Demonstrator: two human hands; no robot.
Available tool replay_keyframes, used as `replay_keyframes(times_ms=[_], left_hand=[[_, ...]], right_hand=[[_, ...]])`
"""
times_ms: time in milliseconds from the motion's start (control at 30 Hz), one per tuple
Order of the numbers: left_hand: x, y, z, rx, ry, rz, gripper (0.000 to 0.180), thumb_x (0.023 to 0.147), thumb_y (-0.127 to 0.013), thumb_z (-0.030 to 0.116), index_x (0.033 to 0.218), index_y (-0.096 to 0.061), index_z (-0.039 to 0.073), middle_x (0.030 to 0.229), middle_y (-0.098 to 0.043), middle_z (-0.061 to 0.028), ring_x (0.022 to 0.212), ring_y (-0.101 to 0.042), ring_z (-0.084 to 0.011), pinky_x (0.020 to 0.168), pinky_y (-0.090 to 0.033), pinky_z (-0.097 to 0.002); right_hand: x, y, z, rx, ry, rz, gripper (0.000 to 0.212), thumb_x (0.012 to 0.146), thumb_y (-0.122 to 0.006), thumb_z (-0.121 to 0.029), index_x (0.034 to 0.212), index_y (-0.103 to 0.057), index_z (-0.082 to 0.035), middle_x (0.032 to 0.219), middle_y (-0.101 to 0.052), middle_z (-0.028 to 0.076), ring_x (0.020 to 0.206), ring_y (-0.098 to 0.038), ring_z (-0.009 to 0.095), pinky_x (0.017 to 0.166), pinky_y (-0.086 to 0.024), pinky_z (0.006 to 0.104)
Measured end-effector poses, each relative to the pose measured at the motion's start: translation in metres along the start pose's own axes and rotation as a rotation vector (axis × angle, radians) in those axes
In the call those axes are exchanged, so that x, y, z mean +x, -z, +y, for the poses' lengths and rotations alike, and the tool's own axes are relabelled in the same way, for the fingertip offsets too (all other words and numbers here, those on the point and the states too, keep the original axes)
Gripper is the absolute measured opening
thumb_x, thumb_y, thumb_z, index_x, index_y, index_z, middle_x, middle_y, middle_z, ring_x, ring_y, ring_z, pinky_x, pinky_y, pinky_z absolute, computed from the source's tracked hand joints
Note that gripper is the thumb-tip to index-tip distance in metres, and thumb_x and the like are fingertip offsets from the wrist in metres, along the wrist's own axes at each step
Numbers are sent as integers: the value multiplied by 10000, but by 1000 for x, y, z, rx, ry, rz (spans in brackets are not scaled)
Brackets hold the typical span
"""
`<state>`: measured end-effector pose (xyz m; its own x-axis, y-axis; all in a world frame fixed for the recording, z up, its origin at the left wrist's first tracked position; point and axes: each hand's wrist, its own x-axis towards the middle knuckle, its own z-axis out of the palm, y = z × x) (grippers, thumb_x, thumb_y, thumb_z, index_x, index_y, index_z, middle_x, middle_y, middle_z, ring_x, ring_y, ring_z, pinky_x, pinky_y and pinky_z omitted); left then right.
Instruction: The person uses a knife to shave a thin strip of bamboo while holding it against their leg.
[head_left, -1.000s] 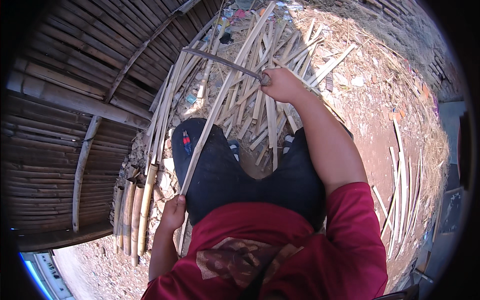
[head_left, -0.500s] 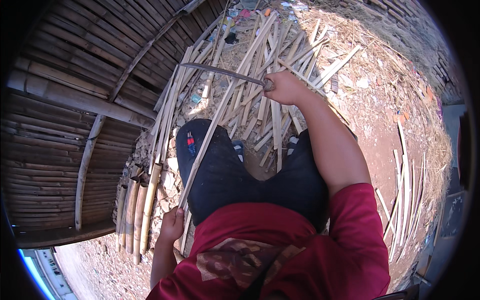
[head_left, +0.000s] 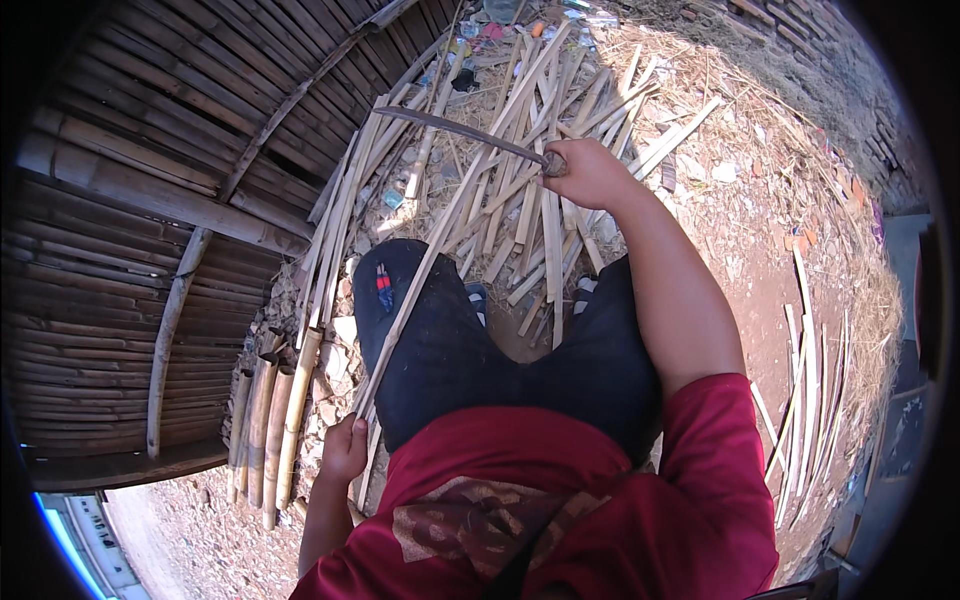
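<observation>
My right hand (head_left: 590, 174) is closed round the handle of a machete (head_left: 465, 130), held out ahead of me. Its long curved blade points left and lies across the far part of a long bamboo strip (head_left: 412, 293); whether they touch I cannot tell. Down by my left hip, my left hand (head_left: 345, 448) grips the near end of that strip. The strip runs over my left thigh and away over a heap of split bamboo strips (head_left: 553, 240) lying in front of my feet.
A bamboo slat wall (head_left: 110, 255) rises on the left, with several cut bamboo poles (head_left: 265, 425) beside it. More thin strips (head_left: 810, 400) lie on the ground at right. Scattered litter (head_left: 490, 30) and dry straw lie at the far end, near a brick wall (head_left: 790, 45).
My right hand and the machete have shifted slightly to the right, and the blade tip is a little higher in view. The strip's far end has moved slightly right; my left hand keeps its grip.
</observation>
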<state>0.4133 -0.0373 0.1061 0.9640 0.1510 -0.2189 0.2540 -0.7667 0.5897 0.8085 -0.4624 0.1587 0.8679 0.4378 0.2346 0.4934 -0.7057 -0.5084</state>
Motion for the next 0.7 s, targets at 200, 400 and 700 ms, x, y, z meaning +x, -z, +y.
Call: replay_keyframes(times_ms=[200,400,700], left_hand=[[-5,-2,6,-34,-6,20,465,1069,-444,367,801,-543,0,578,-506,-130,530,-506,-231,544,-419,-387],[-6,-2,6,-97,97,-55,555,1077,-395,467,783,-535,17,616,-504,-27,582,-479,-128,543,-386,-336],[-9,-4,-11,-363,178,-119,501,1075,-421,461,809,-524,49,617,-472,12,571,-431,-98,531,-369,-298]], right_hand=[[-4,-8,-64,-170,234,-381,315,751,-738,-240,1021,-715,-79,921,-714,185,918,-681,386,807,-538,476],[14,-22,9,48,-73,-205,348,760,-762,-265,1031,-708,-54,1005,-717,196,949,-681,383,828,-543,453],[0,9,-37,-130,-45,-318,379,805,-760,-317,1101,-708,-87,1012,-715,175,988,-678,374,862,-538,459]])
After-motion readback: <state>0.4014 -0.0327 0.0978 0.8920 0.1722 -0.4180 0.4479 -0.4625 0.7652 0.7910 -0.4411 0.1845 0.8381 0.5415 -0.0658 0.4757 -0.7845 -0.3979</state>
